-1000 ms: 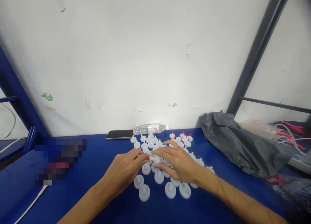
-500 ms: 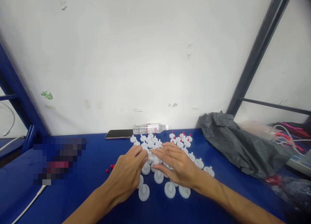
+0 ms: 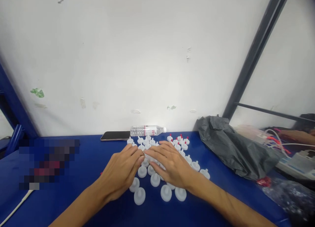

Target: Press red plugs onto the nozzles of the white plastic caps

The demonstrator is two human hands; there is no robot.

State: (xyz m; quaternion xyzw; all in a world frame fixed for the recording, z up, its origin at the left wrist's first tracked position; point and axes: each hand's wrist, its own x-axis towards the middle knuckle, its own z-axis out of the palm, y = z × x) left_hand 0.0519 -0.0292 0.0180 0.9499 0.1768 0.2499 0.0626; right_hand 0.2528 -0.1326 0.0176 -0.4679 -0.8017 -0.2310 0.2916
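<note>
My left hand (image 3: 123, 171) is closed, its thumb and fingertips pinched at the tip of a white nozzle cap (image 3: 147, 157). The small red tip cap seen there earlier is now hidden by those fingers. From the other side my right hand (image 3: 173, 166) curls round the same nozzle cap, mostly covering it. Beneath and around both hands stand many loose white nozzle caps (image 3: 139, 196), spouts up. Several with red tips (image 3: 177, 145) are grouped behind my right hand. A bit of red cap (image 3: 101, 173) shows beside my left wrist.
Against the wall on the blue table (image 3: 81, 194) lie a phone (image 3: 115, 135) and a clear bottle (image 3: 137, 131). A dark grey plastic bag (image 3: 236, 154) is heaped at right. Behind it, another person's arm (image 3: 295, 135) reaches in. A white cable (image 3: 17, 205) runs at left.
The red tip visible at my left fingertips has become covered. The view has turned slightly right, both hands stay together, and another person's arm has appeared at the far right.
</note>
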